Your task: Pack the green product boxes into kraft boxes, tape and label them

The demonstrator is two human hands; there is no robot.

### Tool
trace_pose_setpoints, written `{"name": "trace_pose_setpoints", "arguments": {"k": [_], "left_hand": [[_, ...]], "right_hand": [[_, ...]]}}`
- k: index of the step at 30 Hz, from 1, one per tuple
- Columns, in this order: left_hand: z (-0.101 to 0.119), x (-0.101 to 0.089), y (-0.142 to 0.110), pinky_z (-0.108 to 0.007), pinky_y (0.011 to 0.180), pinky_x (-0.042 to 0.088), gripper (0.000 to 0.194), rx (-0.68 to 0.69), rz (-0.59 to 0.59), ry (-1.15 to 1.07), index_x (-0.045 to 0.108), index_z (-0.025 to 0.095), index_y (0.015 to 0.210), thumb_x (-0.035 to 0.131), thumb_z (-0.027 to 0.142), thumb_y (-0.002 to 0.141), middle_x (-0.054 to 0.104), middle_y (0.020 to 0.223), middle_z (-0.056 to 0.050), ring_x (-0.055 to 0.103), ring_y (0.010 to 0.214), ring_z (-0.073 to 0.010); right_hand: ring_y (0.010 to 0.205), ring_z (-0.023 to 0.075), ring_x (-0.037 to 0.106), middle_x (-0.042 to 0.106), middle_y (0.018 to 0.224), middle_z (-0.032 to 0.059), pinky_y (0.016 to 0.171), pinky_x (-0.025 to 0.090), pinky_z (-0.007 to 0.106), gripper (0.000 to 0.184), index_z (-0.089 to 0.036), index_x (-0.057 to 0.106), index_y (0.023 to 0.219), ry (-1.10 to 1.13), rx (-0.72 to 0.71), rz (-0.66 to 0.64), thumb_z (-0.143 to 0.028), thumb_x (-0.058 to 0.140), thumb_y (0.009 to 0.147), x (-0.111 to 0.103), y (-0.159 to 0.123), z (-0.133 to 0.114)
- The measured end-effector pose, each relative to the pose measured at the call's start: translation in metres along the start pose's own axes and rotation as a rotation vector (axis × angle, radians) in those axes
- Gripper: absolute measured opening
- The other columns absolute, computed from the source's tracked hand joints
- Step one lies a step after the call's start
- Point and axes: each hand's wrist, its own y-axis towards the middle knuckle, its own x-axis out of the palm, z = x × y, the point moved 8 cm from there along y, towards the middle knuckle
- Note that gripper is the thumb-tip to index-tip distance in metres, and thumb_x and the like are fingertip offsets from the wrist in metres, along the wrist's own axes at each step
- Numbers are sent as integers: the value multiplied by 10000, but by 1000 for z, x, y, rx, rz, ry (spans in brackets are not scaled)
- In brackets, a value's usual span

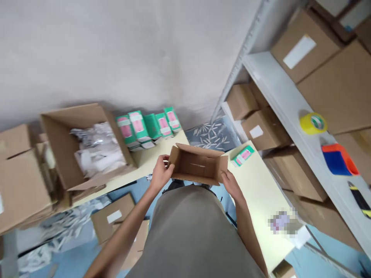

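I hold a small open cardboard box [198, 165] in front of my body, above the near edge of the pale yellow table [257, 185]. My left hand [160, 172] grips its left end, fingers curled round the flap. My right hand [230, 182] grips its right end the same way. The box looks empty inside. A row of green and pink packets [147, 127] stands at the back of the table, just beyond the box. One more green and pink packet [243, 156] lies flat to the right of the box.
A large open carton [84, 148] with clear plastic bags sits at the left. White shelving [286, 100] at the right carries brown cartons, a yellow tape roll [313, 122] and a red and blue tape dispenser [339, 160]. More cartons and scraps lie on the blue floor [72, 262].
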Motion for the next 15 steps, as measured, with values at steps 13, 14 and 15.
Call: {"name": "trace_pose_setpoints", "arguments": {"k": [13, 14, 15], "left_hand": [[-60, -168, 15, -418, 899, 649, 566, -32, 306, -453, 586, 219, 1242, 813, 541, 836, 728, 1002, -58, 759, 1012, -250], [-60, -172, 19, -415, 878, 654, 582, -47, 275, -510, 576, 216, 1252, 824, 526, 826, 732, 986, -49, 766, 982, -245], [-60, -176, 22, -410, 860, 656, 599, -61, 251, -554, 566, 213, 1264, 834, 509, 817, 740, 981, -45, 772, 964, -243]], "right_hand": [[1401, 275, 658, 754, 1435, 89, 1227, 465, 490, 568, -199, 721, 1390, 4, -94, -172, -506, 572, 936, 185, 156, -83], [1397, 271, 662, 758, 1427, 81, 1219, 475, 488, 565, -211, 723, 1398, -27, -99, -163, -511, 573, 942, 188, 157, -87], [1390, 271, 667, 764, 1417, 76, 1212, 482, 489, 560, -217, 725, 1400, -57, -103, -154, -508, 572, 947, 191, 158, -89]]}}
